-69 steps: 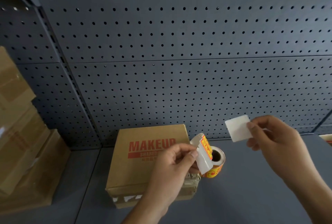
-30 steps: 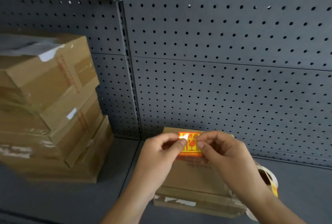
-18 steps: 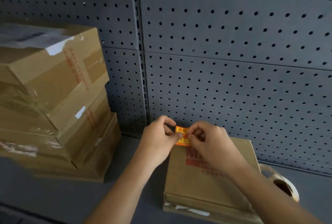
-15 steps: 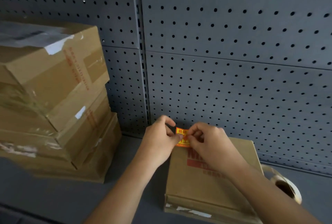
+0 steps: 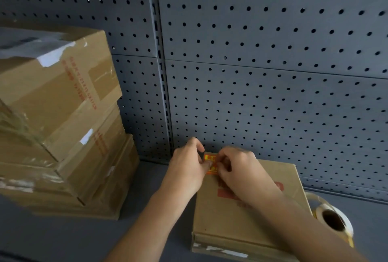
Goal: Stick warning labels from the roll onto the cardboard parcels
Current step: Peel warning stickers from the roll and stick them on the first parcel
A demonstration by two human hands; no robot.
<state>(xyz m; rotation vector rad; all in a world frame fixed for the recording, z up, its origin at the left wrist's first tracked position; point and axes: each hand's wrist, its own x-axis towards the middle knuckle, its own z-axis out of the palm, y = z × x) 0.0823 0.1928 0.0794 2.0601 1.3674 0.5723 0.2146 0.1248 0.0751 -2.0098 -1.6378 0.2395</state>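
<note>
A flat cardboard parcel (image 5: 241,217) with red print lies on the grey shelf in front of me. An orange and yellow warning label (image 5: 210,162) sits at its far left corner. My left hand (image 5: 188,168) and my right hand (image 5: 237,169) meet over the label, fingers curled, each pinching or pressing one side of it. Whether the label lies fully flat on the cardboard is hidden by my fingers. The label roll (image 5: 333,223) stands on its side just right of the parcel, its core hole facing me.
A stack of taped cardboard parcels (image 5: 60,119) fills the left of the shelf. A grey pegboard wall (image 5: 262,72) closes the back. Bare grey shelf (image 5: 63,238) lies between the stack and the flat parcel.
The peeled label went from my left hand at the roll to the parcel's far left corner. Both hands came together on it and have stayed there for the last half second.
</note>
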